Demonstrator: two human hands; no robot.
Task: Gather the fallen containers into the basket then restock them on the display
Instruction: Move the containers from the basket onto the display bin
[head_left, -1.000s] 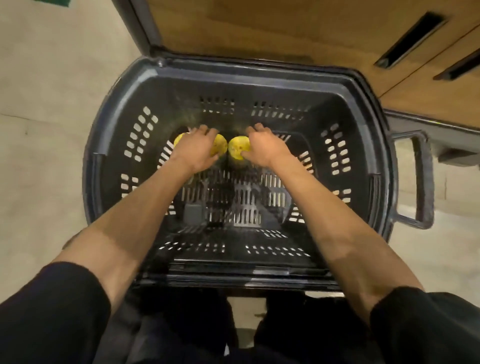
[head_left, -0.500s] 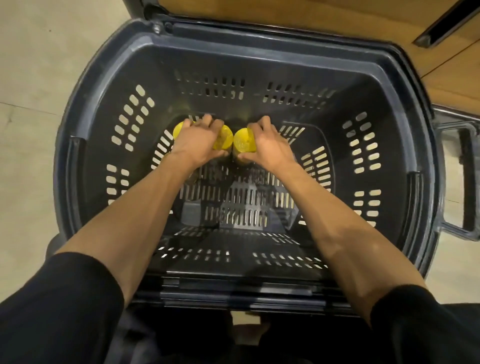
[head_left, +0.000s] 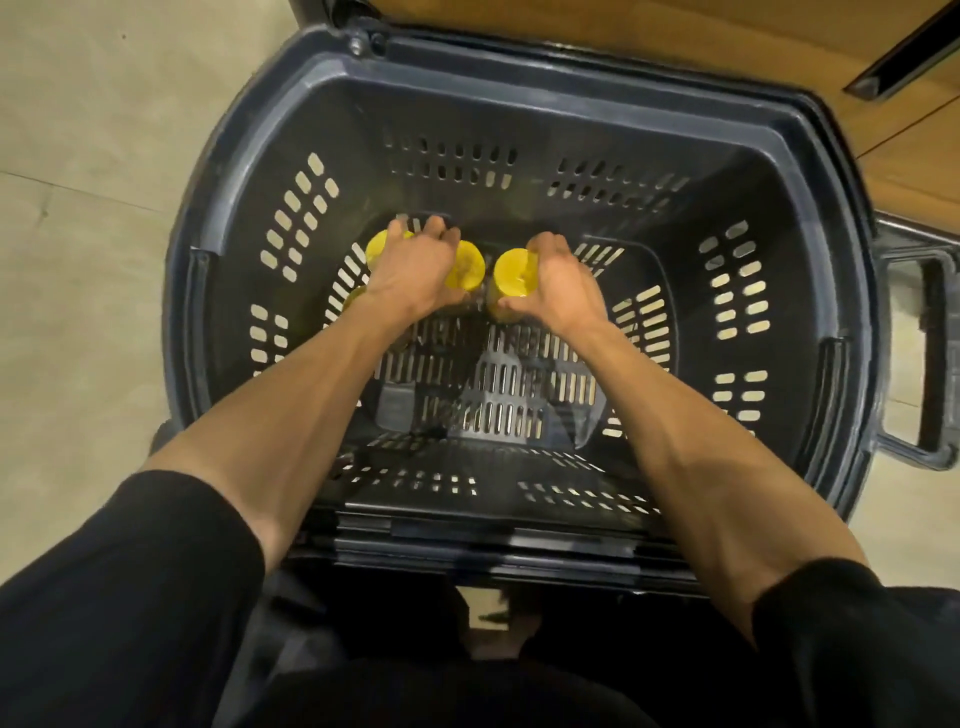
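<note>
Pale tiled floor (head_left: 78, 312) left of the basket and beyond its near edge. Wooden display (head_left: 675, 31) just past the basket's far rim, with a dark slot toward the far right.

Dark plastic basket (head_left: 218, 218) filling the middle of the view, its walls and bottom pierced with slots. A loop handle (head_left: 930, 364) sticking out from the basket's right side.

Two bare forearms reaching in over the basket's near rim, black sleeves (head_left: 130, 597) ending near the elbows.

Left grip (head_left: 415, 270) down at the far left of the basket's bottom. Palm down, fingers curled over the far edges of the left containers (head_left: 467, 267). Two yellow lids side by side, one showing at each edge of the grip, the rest covered.

Right grip (head_left: 558, 286) just to the right, near the middle of the basket's far end. Fingers wrapped round the right side of the right container (head_left: 511, 273), thumb along its near side. Upright, yellow lid mostly uncovered, a narrow gap to the nearest left lid.

Small yellow patch (head_left: 354, 299) beside the left wrist, close to the basket's left wall. Too hidden to tell what it is.
</note>
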